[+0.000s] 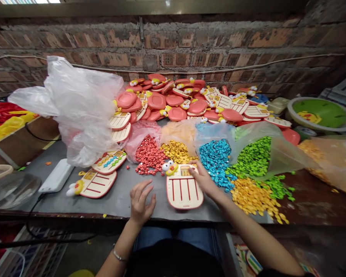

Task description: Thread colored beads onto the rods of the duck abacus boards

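Looking down from my head, I have a cream board (184, 194) lying flat on the grey counter (119, 202) straight in front of me. It has red slots and a cartoon duck head (170, 168) at its upper left. My right grip (204, 179) is on the board's upper right corner, fingers bunched together and touching it. I cannot tell whether they are pinching anything. My left grip (140, 202) is apart, fingers spread, hovering just left of the board and not touching it. A thin bracelet (118, 255) sits on my left wrist.

Just above the board lie a heap of red pieces (149, 156) and a heap of yellow pieces (177, 152), each on an open plastic bag. A few red ones have scattered onto the counter. To the right, near my right grip, are blue pieces (215, 163) and green pieces (252, 157), also on bags. Some green pieces and a heap of orange-yellow pieces (255, 196) have spilled onto the brown surface beside the counter.

To the left lie two more boards: one with a duck head (98, 184), and one with coloured pieces in its rows (108, 161). Behind everything, a big pile of pink-backed boards (173, 102) rests against the brick wall (175, 42). A crumpled clear bag (80, 111) slumps at left, and a green basin (320, 114) sits at far right.
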The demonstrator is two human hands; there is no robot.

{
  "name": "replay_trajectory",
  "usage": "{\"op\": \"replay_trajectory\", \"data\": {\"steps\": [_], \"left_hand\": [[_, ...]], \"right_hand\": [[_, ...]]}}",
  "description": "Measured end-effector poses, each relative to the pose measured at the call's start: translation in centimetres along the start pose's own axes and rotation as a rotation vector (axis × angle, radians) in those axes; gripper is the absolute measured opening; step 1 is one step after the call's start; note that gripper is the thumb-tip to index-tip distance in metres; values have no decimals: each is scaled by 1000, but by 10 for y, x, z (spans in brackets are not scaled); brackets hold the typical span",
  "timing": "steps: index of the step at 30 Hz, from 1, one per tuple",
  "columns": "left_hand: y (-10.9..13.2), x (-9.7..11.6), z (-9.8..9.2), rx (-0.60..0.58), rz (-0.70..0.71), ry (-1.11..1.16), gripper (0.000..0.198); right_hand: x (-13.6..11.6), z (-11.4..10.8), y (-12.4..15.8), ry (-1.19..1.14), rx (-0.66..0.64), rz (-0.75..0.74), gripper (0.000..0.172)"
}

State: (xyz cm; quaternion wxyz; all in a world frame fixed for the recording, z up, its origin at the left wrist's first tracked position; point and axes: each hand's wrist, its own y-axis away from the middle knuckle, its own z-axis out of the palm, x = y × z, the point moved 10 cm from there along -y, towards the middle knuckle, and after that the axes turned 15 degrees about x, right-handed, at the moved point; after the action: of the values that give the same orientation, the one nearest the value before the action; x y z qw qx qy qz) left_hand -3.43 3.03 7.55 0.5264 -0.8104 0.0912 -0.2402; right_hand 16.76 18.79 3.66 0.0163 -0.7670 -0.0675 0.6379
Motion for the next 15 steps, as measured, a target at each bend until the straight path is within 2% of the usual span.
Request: {"op": "replay_trajectory", "data": {"steps": [2, 5, 8, 11, 13, 15], "left_hand": [[3, 1, 5, -71, -15, 10, 39], [11, 3, 20, -244, -48, 22, 43], [22, 6, 38, -435, -65, 16, 51], [31, 11, 51, -568, -51, 26, 62], [36, 14, 58, -619, -44, 48, 67], [38, 17, 62, -640, -37, 64, 69]], "right_hand": [[21, 13, 11, 91, -21, 2, 26], [30, 17, 21, 278, -8, -92, 20], [22, 14, 23, 511, 25, -261, 17], [7, 13, 17, 682, 46, -384, 15], [-6, 21, 9, 713, 20, -434, 14], [-19, 40, 1, 714, -53, -468, 13]]}}
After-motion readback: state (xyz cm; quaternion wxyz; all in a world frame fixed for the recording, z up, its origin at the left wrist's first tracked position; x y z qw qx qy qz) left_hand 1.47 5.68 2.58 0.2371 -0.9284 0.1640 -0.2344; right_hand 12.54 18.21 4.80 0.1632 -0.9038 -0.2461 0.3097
